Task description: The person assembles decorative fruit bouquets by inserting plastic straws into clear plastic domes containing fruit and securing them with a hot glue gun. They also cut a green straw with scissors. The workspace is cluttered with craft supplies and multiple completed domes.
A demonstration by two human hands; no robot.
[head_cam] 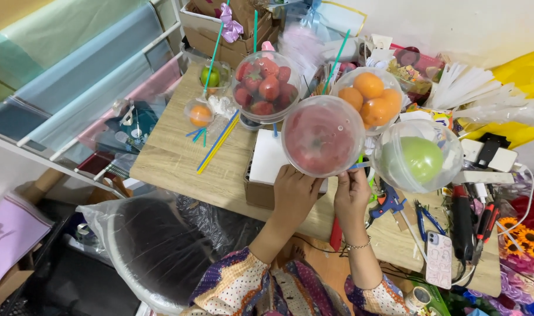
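Observation:
My left hand [293,196] and my right hand [351,196] are raised together under a clear plastic ball [322,136] with a red fruit inside, gripping at its base. Around it stand three more clear balls on sticks: one with strawberries [266,86], one with oranges [369,98] and one with a green apple [418,157]. A white box [268,158] lies on the wooden table [173,158] just behind my left hand.
Two small clear balls, one holding an orange fruit [199,113] and one a green fruit [211,76], stand at the table's left with loose coloured sticks [218,141]. A blue glue gun [387,202], pliers [426,217], a phone [439,260] and tools lie right. A bagged bin [156,246] stands below.

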